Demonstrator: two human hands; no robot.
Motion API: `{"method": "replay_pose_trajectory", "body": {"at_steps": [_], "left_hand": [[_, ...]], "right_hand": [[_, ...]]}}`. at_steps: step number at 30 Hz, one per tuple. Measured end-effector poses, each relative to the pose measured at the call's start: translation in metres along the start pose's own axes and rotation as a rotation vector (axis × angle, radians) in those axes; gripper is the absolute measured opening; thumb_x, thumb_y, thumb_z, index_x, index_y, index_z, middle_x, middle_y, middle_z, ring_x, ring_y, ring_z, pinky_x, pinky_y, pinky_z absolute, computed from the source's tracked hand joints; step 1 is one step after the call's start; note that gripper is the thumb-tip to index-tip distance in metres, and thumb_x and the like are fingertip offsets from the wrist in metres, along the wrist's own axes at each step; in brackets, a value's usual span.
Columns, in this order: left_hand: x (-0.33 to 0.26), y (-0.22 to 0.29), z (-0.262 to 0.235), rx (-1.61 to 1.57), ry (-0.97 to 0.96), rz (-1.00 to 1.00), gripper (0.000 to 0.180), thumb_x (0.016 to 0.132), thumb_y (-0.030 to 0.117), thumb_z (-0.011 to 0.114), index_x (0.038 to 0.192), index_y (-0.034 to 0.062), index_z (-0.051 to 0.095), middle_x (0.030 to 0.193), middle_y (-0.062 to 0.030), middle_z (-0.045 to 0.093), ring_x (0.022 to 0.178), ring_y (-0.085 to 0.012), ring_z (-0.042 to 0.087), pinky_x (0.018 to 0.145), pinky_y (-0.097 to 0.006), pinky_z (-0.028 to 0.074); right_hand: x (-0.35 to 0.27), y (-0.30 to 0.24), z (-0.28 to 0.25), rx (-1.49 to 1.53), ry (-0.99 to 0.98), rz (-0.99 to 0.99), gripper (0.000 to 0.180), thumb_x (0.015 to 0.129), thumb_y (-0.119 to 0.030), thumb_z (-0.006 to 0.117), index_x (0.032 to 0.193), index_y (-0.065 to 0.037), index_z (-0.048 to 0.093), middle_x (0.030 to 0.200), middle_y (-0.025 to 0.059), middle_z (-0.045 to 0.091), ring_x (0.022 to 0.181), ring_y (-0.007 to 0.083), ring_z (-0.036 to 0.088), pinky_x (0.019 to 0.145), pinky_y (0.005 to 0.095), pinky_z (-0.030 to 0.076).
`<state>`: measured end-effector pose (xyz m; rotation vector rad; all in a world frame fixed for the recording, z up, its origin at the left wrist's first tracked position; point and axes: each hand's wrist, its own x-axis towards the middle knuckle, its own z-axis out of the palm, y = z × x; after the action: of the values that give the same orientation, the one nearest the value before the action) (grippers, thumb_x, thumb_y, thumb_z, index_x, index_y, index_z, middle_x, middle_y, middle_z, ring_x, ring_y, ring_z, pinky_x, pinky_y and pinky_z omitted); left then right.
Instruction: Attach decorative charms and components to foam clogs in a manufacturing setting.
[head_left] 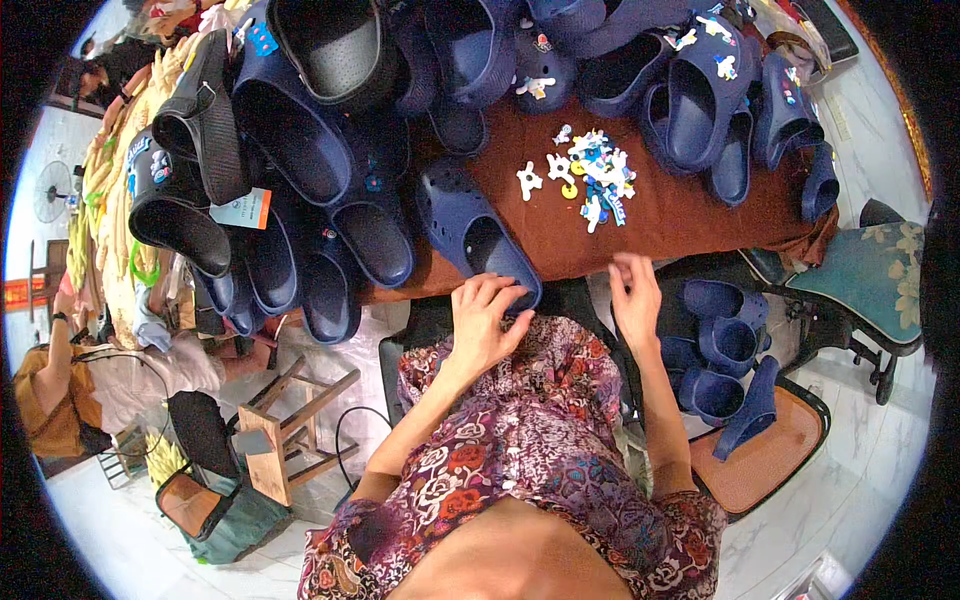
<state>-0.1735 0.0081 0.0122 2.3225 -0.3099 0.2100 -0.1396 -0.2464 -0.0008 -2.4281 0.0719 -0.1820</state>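
Note:
A navy clog (468, 225) with round holes in its toe lies at the front edge of the brown cloth, its heel toward me. My left hand (488, 318) grips that heel, fingers over the rim and thumb beside it. Off to the right, my right hand (636, 298) hovers by the cloth's edge with bent fingers apart and nothing seen in them. Beyond the clog sits a pile of small shoe charms (603, 178) in white, blue and yellow, with a few loose white charms (530, 180) beside it.
Navy and black clogs crowd the brown-covered table (510, 135), some with charms. More navy clogs (728, 340) rest on a brown-seated chair (775, 445) at my right. A teal patterned chair (865, 275) stands behind it. A wooden stool (285, 430) and another person (55, 400) are at left.

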Motion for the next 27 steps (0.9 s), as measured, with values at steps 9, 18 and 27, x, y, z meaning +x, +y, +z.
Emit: {"method": "replay_pose_trajectory", "body": {"at_steps": [9,18,27], "left_hand": [[-0.015,-0.013,-0.005,0.166,-0.167,0.089,0.029,0.074,0.025,0.076,0.101,0.0154,0.07,0.114,-0.0032,0.062,0.116,-0.0275,0.05,0.096,-0.047,0.033],[0.005,0.015,-0.01,-0.342,0.03,-0.243,0.048,0.083,0.019,0.073,0.127,0.0056,0.057,0.119,-0.0137,0.06,0.114,-0.0305,0.055,0.1,-0.042,0.04],[0.058,0.0,0.033,-1.162,0.492,-0.755,0.044,0.097,0.037,0.059,0.112,-0.0046,0.057,0.114,-0.0061,0.059,0.107,-0.0126,0.051,0.094,-0.029,0.041]], "right_hand": [[0.06,-0.004,0.045,-0.08,0.099,0.017,0.033,0.087,-0.026,0.071,0.113,-0.008,0.06,0.099,0.0121,0.059,0.07,0.0245,0.06,0.066,0.0392,0.049],[0.048,0.017,0.048,0.232,0.196,0.045,0.025,0.089,-0.016,0.069,0.109,-0.004,0.061,0.096,0.0069,0.059,0.071,0.0151,0.059,0.066,0.0302,0.049],[0.042,0.025,0.044,0.491,0.084,0.104,0.021,0.093,-0.009,0.064,0.111,-0.002,0.059,0.095,0.0056,0.067,0.081,0.0114,0.062,0.072,0.0253,0.049]]}}
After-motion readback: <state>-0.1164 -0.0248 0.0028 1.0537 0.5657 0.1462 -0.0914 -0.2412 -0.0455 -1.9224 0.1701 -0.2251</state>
